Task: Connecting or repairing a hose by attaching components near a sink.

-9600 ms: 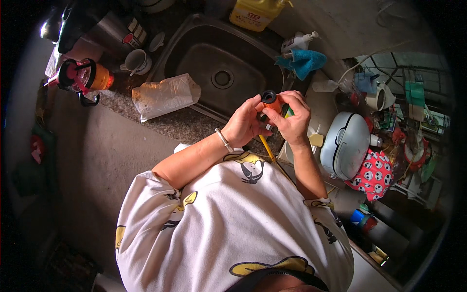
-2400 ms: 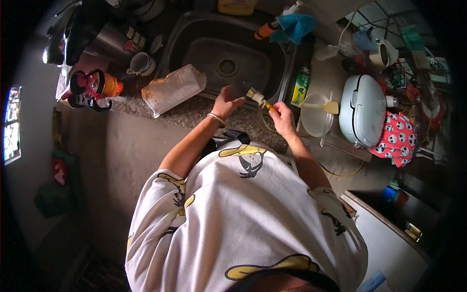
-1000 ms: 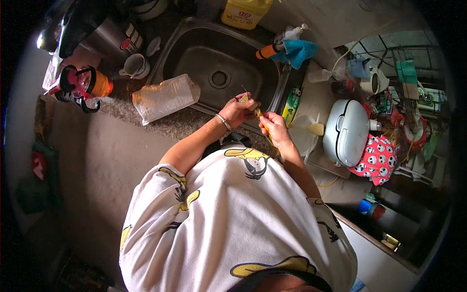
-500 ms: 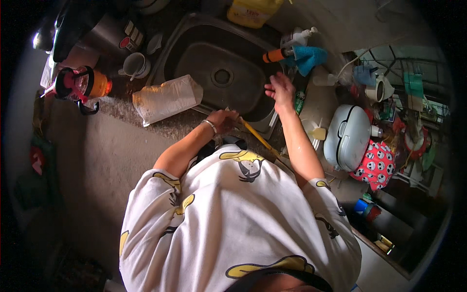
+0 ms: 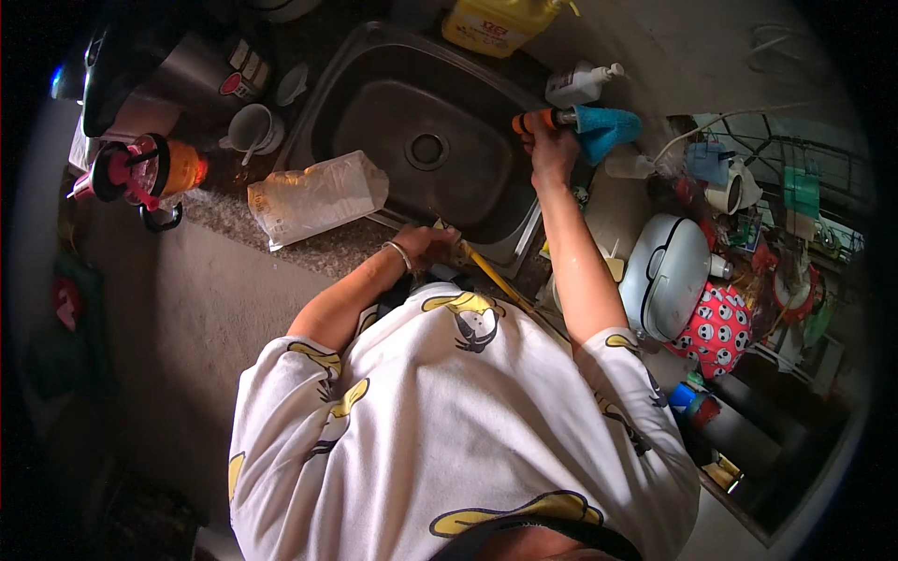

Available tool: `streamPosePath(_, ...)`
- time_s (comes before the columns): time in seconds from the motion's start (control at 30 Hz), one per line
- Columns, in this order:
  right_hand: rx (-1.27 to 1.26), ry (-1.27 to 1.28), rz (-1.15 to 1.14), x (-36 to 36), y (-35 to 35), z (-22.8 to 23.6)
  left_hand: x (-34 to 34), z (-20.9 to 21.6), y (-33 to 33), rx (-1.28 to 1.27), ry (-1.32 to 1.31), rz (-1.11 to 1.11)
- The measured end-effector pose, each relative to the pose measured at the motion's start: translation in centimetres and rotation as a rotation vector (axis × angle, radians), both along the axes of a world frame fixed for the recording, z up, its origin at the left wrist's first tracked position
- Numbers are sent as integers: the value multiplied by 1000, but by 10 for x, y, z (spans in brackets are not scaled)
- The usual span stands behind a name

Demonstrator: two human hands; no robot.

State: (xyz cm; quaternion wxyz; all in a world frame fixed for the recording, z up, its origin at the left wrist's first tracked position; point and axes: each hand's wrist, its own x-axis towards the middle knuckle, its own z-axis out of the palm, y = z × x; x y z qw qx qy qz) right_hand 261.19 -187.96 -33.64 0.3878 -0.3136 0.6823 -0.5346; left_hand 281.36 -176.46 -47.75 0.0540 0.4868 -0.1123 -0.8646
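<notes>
My right hand reaches over the right side of the metal sink. Its fingers are closed around the orange nozzle of a metal faucet, behind which a blue cloth hangs. At the sink's front rim my left hand, with a pale bracelet on the wrist, is curled at the upper end of a yellow stick-like tube. The tube slants down to the right, in front of my shirt; its far end is hidden. A crumpled translucent plastic bag lies on the counter, overlapping the sink's left front corner.
Left of the sink stand a white cup and a pink-lidded jug. A yellow jug and a white pump bottle are behind it. To the right sits a pale grey lidded appliance beside a red patterned cloth.
My right hand has moved up and forward from over the sink's edge and closed around the orange nozzle. My left hand stays at the tube, slightly lower.
</notes>
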Motion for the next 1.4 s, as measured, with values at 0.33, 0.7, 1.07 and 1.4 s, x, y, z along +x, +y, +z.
streamPosePath(0.33,-76,71,36,-7,-1,-7,2,10,1,-55,-32,1)
streamPosePath(0.7,-83,35,181,-16,2,-4,8,31,7,-56,-38,-74)
streamPosePath(1.07,7,-229,128,-10,3,-26,4,35,9,-47,-51,-61)
streamPosePath(1.4,36,-754,165,-15,4,-28,-9,48,-7,-85,74,161)
